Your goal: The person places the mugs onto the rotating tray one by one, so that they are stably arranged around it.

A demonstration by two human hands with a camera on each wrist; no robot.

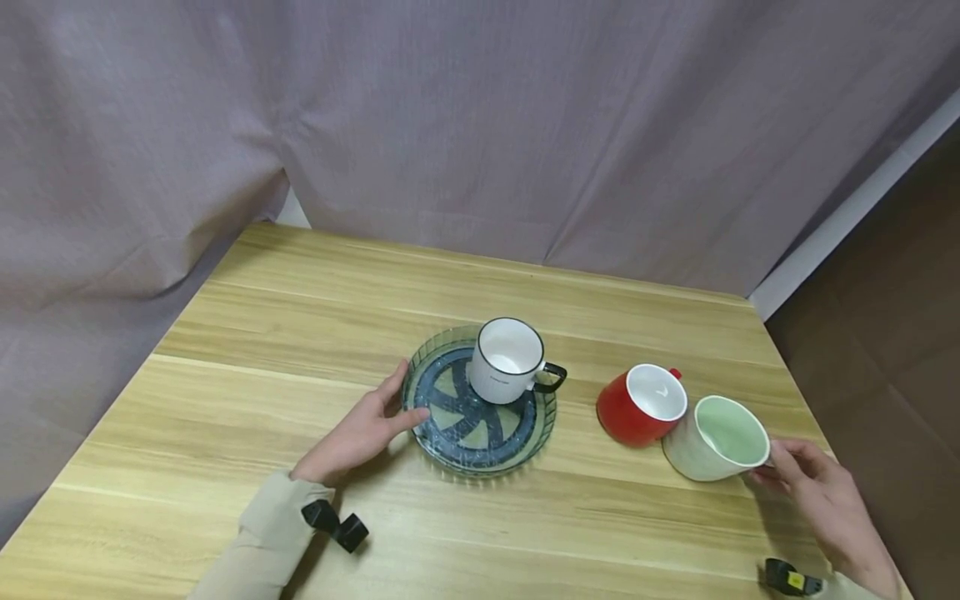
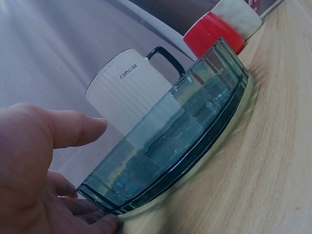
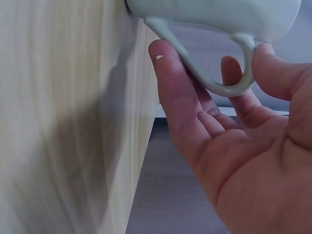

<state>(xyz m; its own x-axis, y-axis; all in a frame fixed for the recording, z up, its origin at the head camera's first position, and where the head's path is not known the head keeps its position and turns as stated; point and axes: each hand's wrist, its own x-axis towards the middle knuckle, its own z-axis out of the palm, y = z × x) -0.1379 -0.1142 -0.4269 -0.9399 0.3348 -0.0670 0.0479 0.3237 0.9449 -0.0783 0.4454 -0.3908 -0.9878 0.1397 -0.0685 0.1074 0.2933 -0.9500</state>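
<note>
A round blue-green glass dish [image 1: 480,454] with a ribbed, upright rim lies on the wooden table, a white mug [image 1: 501,379] with a black handle standing inside it. My left hand [image 1: 365,427] is at the dish's left side, fingers along its outer wall. In the left wrist view its thumb [image 2: 80,127] is held above the rim, apart from the mug. My right hand [image 1: 821,487] holds the handle [image 3: 229,90] of a pale green mug [image 1: 697,458], thumb by the handle's upper end and fingers about the loop. Close beside that mug stands a red mug [image 1: 630,412], white inside.
The wooden table [image 1: 247,358] extends left of the dish and in front of it. Grey-purple cloth [image 1: 480,142] hangs behind the table, and a dark brown panel [image 1: 892,333] stands along the right side.
</note>
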